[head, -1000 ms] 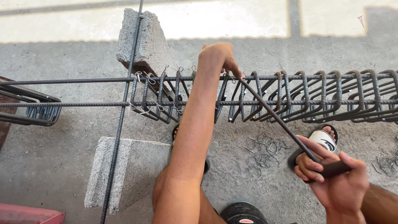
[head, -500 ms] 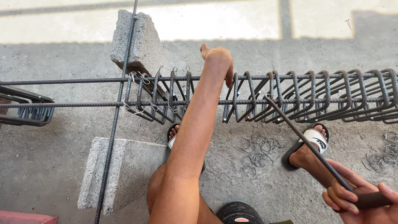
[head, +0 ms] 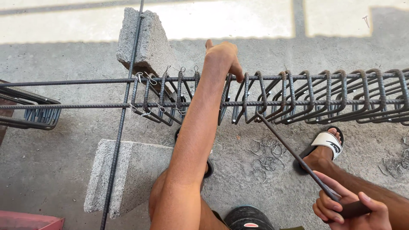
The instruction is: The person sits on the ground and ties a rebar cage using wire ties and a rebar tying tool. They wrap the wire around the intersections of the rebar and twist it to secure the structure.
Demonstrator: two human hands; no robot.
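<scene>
Where the fingers of the left hand (head: 222, 57) curl down over the upper long bar (head: 85, 81), they are seen clamped on that bar and on the top of one stirrup (head: 225, 96), with the thumb raised toward the top of the frame. At the lower right of the frame the fingers of the right hand (head: 349, 208) are wrapped together round the dark handle of a tying hook (head: 294, 155); its thin shaft runs up and left, and its tip is set at the lower long bar (head: 85, 104) just right of centre.

The rebar cage (head: 298, 96) is laid across the middle of the frame, from the left edge to the right edge. Its stirrups are packed close and leaning on the right, and are spaced out and tied with small wire loops left of centre. Whether the gripped stirrup is already tied cannot be told.

The cage is judged stiff, heavy and rough-ribbed, so little slipping is expected; single stirrups are lighter and can be slid along the bars. Hold is best taken at a stirrup's top bend, where it crosses the long bar.

Two concrete blocks (head: 147, 42) are seen at upper left and lower left, with a cross bar (head: 123, 127) running between them. Loose tie wires (head: 266, 155) are scattered on the concrete floor (head: 64, 162) below the cage, and a sandalled foot (head: 326, 147) is planted at the right
</scene>
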